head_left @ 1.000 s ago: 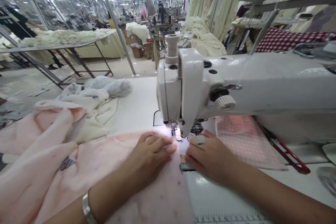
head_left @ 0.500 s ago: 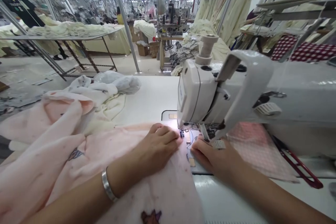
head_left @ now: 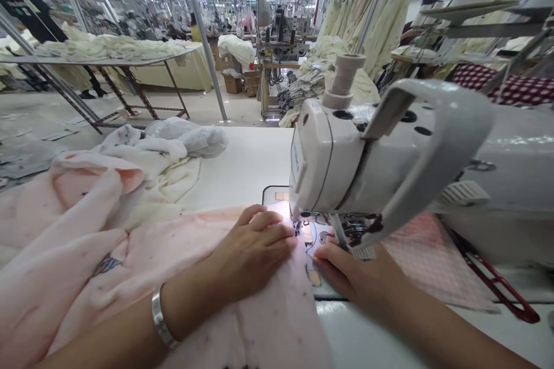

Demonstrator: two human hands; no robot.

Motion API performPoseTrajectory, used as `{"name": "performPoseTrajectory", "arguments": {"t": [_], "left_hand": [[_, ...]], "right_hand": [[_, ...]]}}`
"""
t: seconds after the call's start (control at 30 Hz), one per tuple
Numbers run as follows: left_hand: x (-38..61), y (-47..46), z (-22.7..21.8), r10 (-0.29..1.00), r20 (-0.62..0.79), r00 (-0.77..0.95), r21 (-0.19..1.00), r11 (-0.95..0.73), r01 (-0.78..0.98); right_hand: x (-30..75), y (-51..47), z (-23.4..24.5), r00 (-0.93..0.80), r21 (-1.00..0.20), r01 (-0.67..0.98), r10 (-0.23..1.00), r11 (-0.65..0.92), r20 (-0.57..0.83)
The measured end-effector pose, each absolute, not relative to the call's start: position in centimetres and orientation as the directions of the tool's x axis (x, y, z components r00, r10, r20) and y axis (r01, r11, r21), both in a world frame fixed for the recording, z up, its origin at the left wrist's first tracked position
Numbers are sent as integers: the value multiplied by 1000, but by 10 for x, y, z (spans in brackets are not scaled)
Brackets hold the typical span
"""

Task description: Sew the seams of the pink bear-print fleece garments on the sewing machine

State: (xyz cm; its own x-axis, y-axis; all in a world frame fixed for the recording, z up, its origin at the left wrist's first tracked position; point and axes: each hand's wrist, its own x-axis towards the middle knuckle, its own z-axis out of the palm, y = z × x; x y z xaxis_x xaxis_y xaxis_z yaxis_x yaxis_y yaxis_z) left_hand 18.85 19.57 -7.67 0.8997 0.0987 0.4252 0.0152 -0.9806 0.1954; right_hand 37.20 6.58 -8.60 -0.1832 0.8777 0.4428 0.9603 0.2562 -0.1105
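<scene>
Your left hand [head_left: 255,248] lies flat, open, pinning the pink fabric [head_left: 182,253] beside the sewing machine [head_left: 329,161]—your right hand [head_left: 350,274], fingers loosely extended and grasping nothing, steadies its edge.

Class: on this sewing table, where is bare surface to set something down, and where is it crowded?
Bare: the white table between the white cloth heap and the sewing machine, and the front strip right of the pink fabric. Crowded: at the needle, where left hand and right hand press.

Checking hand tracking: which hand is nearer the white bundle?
Left. The left hand lies on the pink fabric below the white bundle; the right hand is farther right.
</scene>
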Motion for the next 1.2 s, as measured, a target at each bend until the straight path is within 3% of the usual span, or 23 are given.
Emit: {"name": "performPoseTrajectory", "arguments": {"t": [0.27, 0.47, 0.63, 0.73, 0.8, 0.93, 1.0, 1.07, 1.2], "left_hand": [[200, 213, -77, 163, 434, 886, 171, -980, 97], [202, 210, -69, 230, 307, 923, 137, -971, 196], [184, 188, -81, 440, 279, 853, 110, -897, 427], [179, 170, -94, 487, 292, 823, 101, -871, 480], [176, 152, -99, 459, 296, 838, 77, -886, 458], [147, 114, -98, 162, 408, 898, -85, -973, 215], [119, 107, -94, 114, 464, 878, -144, -969, 202], [95, 114, -90, 195, 417, 888, -130, -954, 270], [98, 160, -90, 550, 209, 809, -34, -823, 568]], "right_hand": [[373, 64, -87, -172, -79, 964, 821, 254, 545], [370, 65, -85, -238, -31, 952, 802, 304, 547], [364, 62, -73, -382, -52, 885, 784, 463, 489], [358, 64, -60, -426, -49, 859, 763, 510, 487], [353, 64, -52, -450, -50, 842, 751, 537, 483], [341, 50, -52, -543, 2, 807, 740, 591, 397], [339, 35, -62, -586, 55, 789, 720, 613, 372], [342, 20, -73, -607, 120, 779, 691, 616, 392], [359, 8, -78, -665, 268, 745, 656, 610, 357]]}}
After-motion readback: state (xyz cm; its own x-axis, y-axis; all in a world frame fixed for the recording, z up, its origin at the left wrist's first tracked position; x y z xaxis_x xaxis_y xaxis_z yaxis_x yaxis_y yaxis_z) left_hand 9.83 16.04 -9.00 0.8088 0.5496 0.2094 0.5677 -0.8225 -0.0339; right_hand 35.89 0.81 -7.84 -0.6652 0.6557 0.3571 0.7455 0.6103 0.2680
